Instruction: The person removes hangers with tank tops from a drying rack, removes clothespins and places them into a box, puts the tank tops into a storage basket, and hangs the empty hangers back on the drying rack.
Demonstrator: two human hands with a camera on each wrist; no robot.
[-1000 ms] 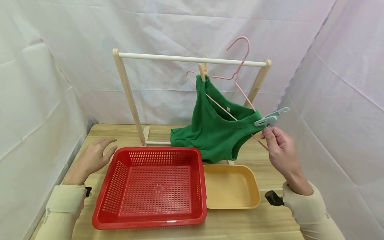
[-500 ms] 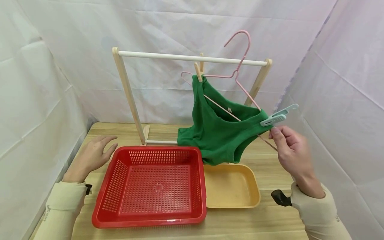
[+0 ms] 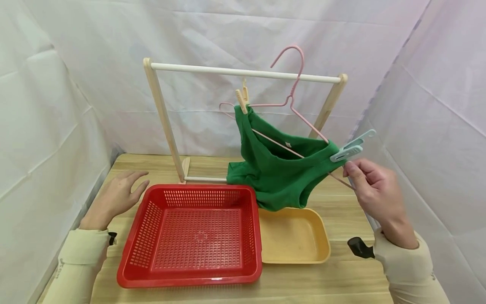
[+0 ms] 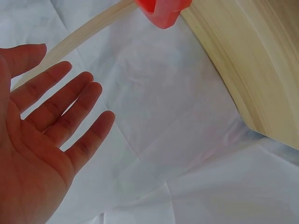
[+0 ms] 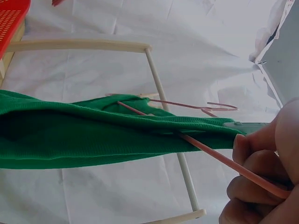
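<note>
My right hand (image 3: 381, 192) grips the right end of a pink clothes hanger (image 3: 295, 86), at the shoulder of a green sleeveless top (image 3: 277, 177). The hanger is tilted, its hook upward in front of the rack's bar. A light blue clothespin (image 3: 346, 153) clamps the top's right shoulder, just above my fingertips. A beige clothespin (image 3: 241, 100) is on the left shoulder. In the right wrist view the hanger's lower wire (image 5: 224, 161) runs from the cloth into my curled fingers. My left hand (image 3: 117, 196) hovers left of the red basket (image 3: 256, 236), fingers loosely spread, holding nothing.
A wooden rack with a white top bar (image 3: 212, 71) stands at the back of the wooden table (image 3: 303, 283). Beside the basket is a yellow tray (image 3: 325, 249), partly below the hanging top. White cloth walls (image 3: 429, 139) close in the back and both sides.
My right hand has moved to the right with the hanger and the top. The hanger's hook and the beige clothespin have shifted left. My left hand has stayed about where it was.
</note>
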